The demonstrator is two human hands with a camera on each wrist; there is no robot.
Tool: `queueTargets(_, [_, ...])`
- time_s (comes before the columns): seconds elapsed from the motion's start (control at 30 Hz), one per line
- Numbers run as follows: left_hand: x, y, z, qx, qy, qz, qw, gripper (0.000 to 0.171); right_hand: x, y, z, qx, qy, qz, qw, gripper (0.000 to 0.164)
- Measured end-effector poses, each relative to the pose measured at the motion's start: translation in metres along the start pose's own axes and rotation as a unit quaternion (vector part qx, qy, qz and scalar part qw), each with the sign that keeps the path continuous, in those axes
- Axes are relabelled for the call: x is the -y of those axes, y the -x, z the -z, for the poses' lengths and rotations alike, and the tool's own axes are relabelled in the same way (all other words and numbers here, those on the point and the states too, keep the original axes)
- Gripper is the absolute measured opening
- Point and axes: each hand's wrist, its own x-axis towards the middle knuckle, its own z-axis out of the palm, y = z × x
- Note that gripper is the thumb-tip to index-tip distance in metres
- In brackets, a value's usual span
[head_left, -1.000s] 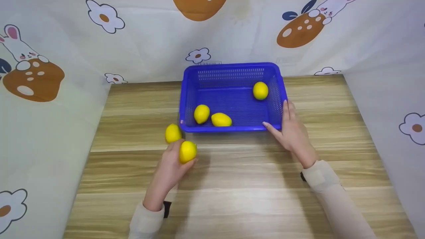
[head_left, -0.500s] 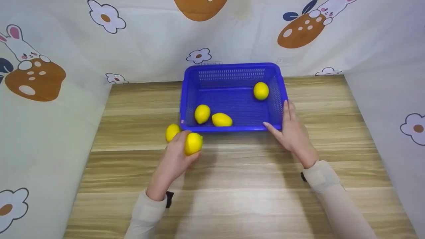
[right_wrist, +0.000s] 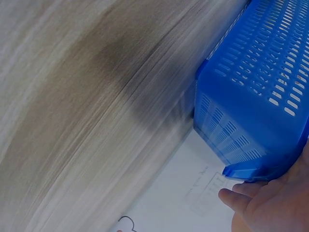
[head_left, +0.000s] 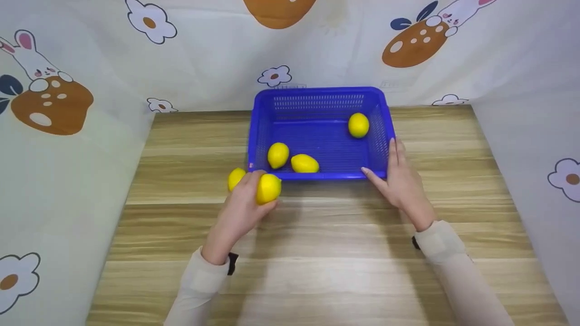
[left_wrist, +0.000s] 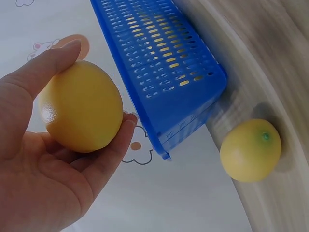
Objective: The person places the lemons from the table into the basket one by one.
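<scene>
In the head view my left hand (head_left: 236, 210) holds a yellow lemon (head_left: 269, 189) between thumb and fingers, just before the front left corner of a blue plastic basket (head_left: 319, 176). The left wrist view shows the thumb on one side of this lemon (left_wrist: 82, 108) and fingers behind it. Partly hidden by that hand, another lemon (head_left: 235, 178) lies on the table left of the basket. My right hand (head_left: 404, 185) touches the basket's front right corner, fingers straight along the side and thumb at the front rim. Inside are three lemons, two front left and one (head_left: 358, 125) back right.
The basket stands on a wood-grain table (head_left: 190, 145), close to the back wall cloth (head_left: 217, 50) printed with flowers and rabbits. Similar cloth hangs at the left and right sides.
My left hand has moved forward and slightly right with its lemon, closer to the basket's front left corner. The right hand has stayed at the basket; the view has shifted slightly.
</scene>
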Motion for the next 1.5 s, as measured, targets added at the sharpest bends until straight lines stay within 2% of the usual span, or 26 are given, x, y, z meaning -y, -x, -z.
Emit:
queueTargets(0.4, [-0.010, -0.011, 0.006, 0.003, -0.010, -0.004, 0.9999, 0.066, 0.000, 0.002, 0.001, 0.006, 0.005, -0.005, 1.000, 0.113])
queueTargets(0.7, [-0.017, -0.018, 0.006, -0.007, -0.019, -0.026, 0.9994, 0.064, -0.001, 0.003, 0.001, 0.005, -0.005, -0.004, 1.000, 0.112])
queueTargets(1.07, [-0.027, -0.034, 0.012, 0.029, -0.021, -0.013, 0.9993, 0.071, 0.000, 0.002, 0.002, 0.007, -0.010, 0.000, 1.000, 0.112])
queueTargets(1.5, [-0.035, -0.058, 0.020, 0.051, -0.012, -0.008, 0.9986, 0.069, 0.000, 0.001, 0.002, 0.007, -0.010, 0.000, 1.000, 0.112])
